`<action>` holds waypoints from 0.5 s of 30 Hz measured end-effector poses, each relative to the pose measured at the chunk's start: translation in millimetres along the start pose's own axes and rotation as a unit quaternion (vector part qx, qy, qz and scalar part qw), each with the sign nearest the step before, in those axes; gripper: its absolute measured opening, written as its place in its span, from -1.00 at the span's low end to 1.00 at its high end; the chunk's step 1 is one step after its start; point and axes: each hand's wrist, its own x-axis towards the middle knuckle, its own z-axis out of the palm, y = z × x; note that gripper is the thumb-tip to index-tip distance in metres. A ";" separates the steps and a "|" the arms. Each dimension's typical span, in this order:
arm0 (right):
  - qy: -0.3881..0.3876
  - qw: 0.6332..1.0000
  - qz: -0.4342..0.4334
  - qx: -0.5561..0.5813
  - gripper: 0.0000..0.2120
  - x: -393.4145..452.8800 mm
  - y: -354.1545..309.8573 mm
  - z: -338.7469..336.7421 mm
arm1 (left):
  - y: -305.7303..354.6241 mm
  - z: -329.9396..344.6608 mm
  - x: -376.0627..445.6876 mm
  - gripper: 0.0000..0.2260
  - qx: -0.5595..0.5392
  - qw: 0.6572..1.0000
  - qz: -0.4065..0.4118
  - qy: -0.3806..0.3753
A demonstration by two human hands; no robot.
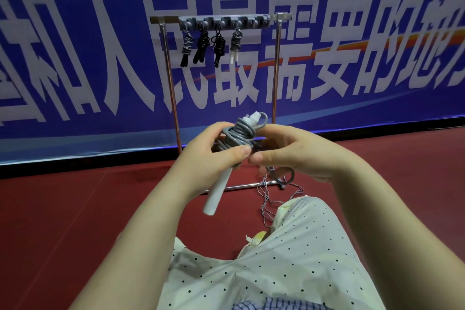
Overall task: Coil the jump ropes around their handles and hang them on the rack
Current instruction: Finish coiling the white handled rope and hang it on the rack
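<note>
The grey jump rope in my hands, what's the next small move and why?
Probably wind the last loose tail round the handles. The grey jump rope is mostly coiled on its white handles, gripped by the left hand, while the right hand pinches the rope near the coil. A short length hangs below toward the floor. Four bundles already hang on the rack.

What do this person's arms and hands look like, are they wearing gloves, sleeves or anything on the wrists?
No gloves: the left hand and right hand are both bare, with short, unpainted nails. No rings, watch or bracelet show. Both forearms are bare as far as the picture reaches, with no sleeve in view. Below them, the person wears a pale garment with small dark dots.
</note>
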 end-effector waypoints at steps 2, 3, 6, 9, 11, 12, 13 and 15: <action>0.009 1.000 0.006 -0.002 -0.53 -0.2 1.6 0.1 | -1.5 1.1 2.0 -0.66 -0.028 0.999 -0.007 0.025; 0.017 1.000 0.004 0.001 -0.56 -0.9 1.4 0.3 | -1.8 1.3 2.9 -0.64 -0.041 0.999 -0.013 0.030; 0.033 0.999 -0.003 0.004 -0.62 -0.1 -2.8 0.1 | -2.7 -0.3 7.1 -0.69 -0.065 0.997 -0.021 0.022; 0.058 0.998 -0.001 0.020 -0.69 1.8 -3.8 -0.3 | -1.5 1.1 7.9 -0.74 -0.092 0.996 -0.008 0.021; 0.076 0.997 -0.005 0.024 -0.74 1.5 -1.7 -1.2 | -4.1 3.3 8.2 -0.70 -0.109 0.994 -0.002 0.031; 0.078 0.997 -0.006 0.025 -0.76 -0.2 -1.4 -1.5 | -3.7 4.1 7.3 -0.70 -0.121 0.992 0.000 0.038; 0.074 0.997 -0.008 0.032 -0.75 -2.3 -1.4 -2.0 | -3.1 4.8 6.9 -0.72 -0.139 0.989 0.004 0.043; 0.063 0.997 -0.006 0.047 -0.72 -6.2 -1.9 -3.8 | -2.6 5.5 8.3 -0.78 -0.166 0.985 0.009 0.043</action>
